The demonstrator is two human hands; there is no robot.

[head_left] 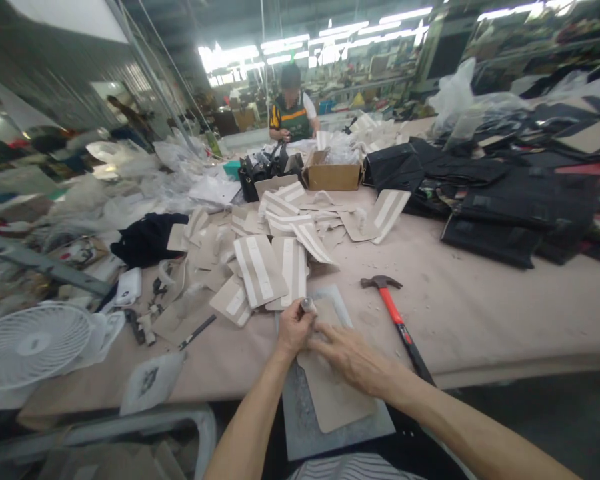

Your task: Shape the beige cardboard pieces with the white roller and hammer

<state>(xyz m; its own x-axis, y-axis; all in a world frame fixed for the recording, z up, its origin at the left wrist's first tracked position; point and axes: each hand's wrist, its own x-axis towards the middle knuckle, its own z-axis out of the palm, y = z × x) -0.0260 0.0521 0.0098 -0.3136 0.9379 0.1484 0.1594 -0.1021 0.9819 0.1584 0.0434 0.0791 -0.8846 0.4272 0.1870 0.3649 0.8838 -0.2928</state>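
My left hand [296, 328] is closed around a short, round metal tool [307, 305], perhaps a punch; its top end shows above my fist and its lower end is hidden. Beneath lies a beige board panel [337, 400] with rounded corners, resting on a grey slab [300, 427] at the table's near edge. My right hand [353, 353] is spread over the panel, its fingers stretched toward the tool. To the right of that hand, a claw hammer [393, 307] with a red and black handle lies on the table.
Beige panels with white strips [260, 270] are heaped beyond the slab. A white fan [35, 343] and small tools lie left. Black bags [500, 207] are piled right, and a cardboard box [333, 175] stands farther back. A co-worker [295, 117] is across the table.
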